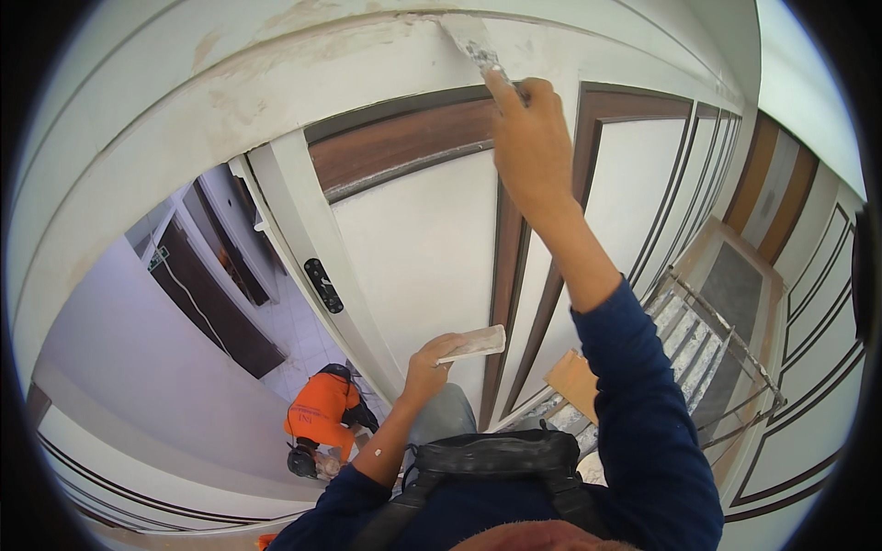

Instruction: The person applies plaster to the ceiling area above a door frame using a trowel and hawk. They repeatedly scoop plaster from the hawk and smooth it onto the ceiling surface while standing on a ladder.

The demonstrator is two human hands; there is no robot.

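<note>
My right hand [535, 151] is raised and closed around the handle of a putty knife [473, 44]. The knife's putty-smeared blade lies against the white wall band [349, 69] above the panelled doors, where beige patches of filler show. Lower down, my left hand [425, 369] grips a flat rectangular board [474, 343], held out level in front of the white door panel [423, 248]. Pale residue coats the board, and whether it carries a lump of putty I cannot tell.
Below on the left, a person in an orange top [322, 413] bends down near the doorway. A dark lock plate [322, 286] sits on the door edge. To the right are a metal-railed scaffold [707, 349] and a brown cardboard piece [574, 381].
</note>
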